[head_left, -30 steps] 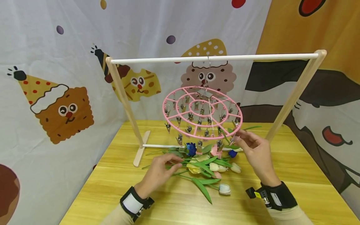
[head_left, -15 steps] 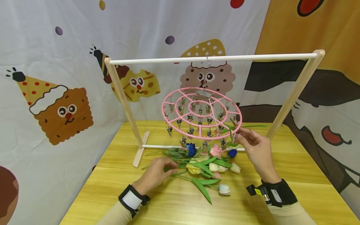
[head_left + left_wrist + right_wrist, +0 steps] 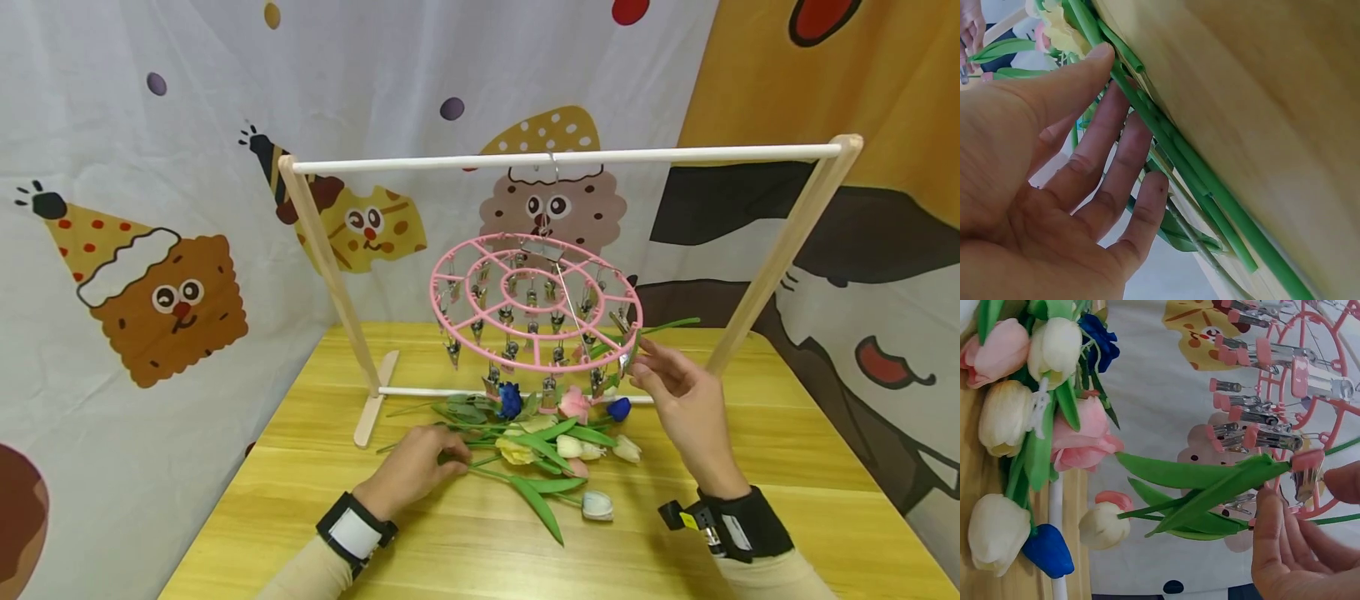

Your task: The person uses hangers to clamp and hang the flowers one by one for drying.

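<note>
Here my right hand [image 3: 678,400] pinches a metal clip [image 3: 1305,481] on the round pink plastic peg hanger [image 3: 536,304], a green-stemmed artificial tulip [image 3: 1210,481] clamped there; my left hand [image 3: 416,467], fingers straight, rests on green stems [image 3: 1166,134] on the counter [image 3: 787,467].

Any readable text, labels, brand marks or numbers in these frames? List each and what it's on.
None can be read.
Backdrop cloth: cartoon biscuit faces and party hats only, no lettering.
Yellow tag on the right wrist strap: too small to read.
White patch on the left wrist strap: blank as far as it shows.
Pink clip hanger, wooden rack, artificial flowers: no marks visible.
</note>
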Demonstrator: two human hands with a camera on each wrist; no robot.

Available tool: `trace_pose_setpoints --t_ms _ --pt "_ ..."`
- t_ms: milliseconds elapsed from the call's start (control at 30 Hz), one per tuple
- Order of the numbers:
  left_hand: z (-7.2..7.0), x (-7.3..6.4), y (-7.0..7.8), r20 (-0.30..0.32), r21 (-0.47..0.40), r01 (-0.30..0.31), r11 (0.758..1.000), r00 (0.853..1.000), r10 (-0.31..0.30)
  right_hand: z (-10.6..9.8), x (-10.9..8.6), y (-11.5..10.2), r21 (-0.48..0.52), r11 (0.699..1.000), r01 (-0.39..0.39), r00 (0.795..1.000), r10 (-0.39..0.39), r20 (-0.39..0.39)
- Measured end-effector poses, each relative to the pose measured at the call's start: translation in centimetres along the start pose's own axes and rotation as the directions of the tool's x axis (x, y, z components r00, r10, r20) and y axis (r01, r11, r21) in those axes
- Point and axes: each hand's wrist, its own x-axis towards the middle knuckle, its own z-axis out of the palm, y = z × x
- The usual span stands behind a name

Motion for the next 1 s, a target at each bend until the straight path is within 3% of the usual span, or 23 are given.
trace_pose_setpoints --t_ms 200,333,500,633,733,867,1000 --pt "0.1 0.0 0.0 0.003 0.003 -0.013 1.0 1.0 0.013 0.2 -1.1 0.2 -0.131 0.99 -0.044 0.999 0.041 -0.024" --pt "-0.1 0.0 0.3 -0.01 0.003 -0.022 1.0 1.0 0.022 0.3 -2.0 0.4 -0.26 0.964 -0.054 0.998 0.043 -0.047" --pt "-0.7 0.0 1.0 -0.031 -0.036 -0.041 0.999 0.999 0.04 0.5 -3.3 0.6 -0.355 0.934 0.044 0.999 -0.052 -0.013" --pt "-1.3 0.0 1.6 -0.048 -0.083 -0.05 0.995 0.998 0.046 1.1 -4.1 0.5 -0.354 0.922 0.158 0.987 -0.137 0.085" --pt "-1.6 0.1 2.2 -0.067 -0.102 -0.06 0.993 0.996 0.054 1.8 -4.6 0.3 -0.339 0.902 0.267 0.958 -0.209 0.198" --pt "-2.0 0.1 3.2 -0.106 -0.104 -0.095 0.99 0.991 0.084 2.9 -5.3 0.1 -0.291 0.87 0.398 0.889 -0.288 0.355" --pt "-2.3 0.2 4.4 -0.164 -0.097 -0.151 0.984 0.977 0.134 4.1 -5.9 -0.1 -0.274 0.833 0.48 0.832 -0.334 0.443"
